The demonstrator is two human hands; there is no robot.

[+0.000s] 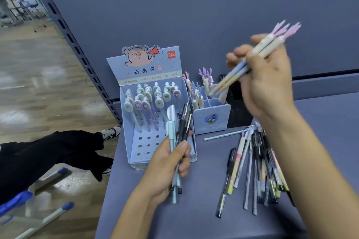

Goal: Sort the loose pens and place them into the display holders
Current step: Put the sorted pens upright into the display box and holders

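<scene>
My left hand [171, 163] grips a bunch of pens [179, 132], black and pale ones, upright in front of the pig display box [136, 145]. My right hand [268, 75] holds two or three antler-topped pens [272, 44] slanted, with their lower tips just above the small blue divided holder [211, 116], which has several antler pens standing in it. The pig box holds several round-topped pens in its back rows; its front holes are bare. A pile of loose pens [258, 169] lies on the shelf under my right forearm.
A black mesh holder [237, 110] stands behind the blue one. One pale pen [227, 135] lies alone beside the pile. The grey shelf surface [194, 209] ends at its left edge near the pig box. Another person's legs [58, 151] and a blue stool are on the floor at left.
</scene>
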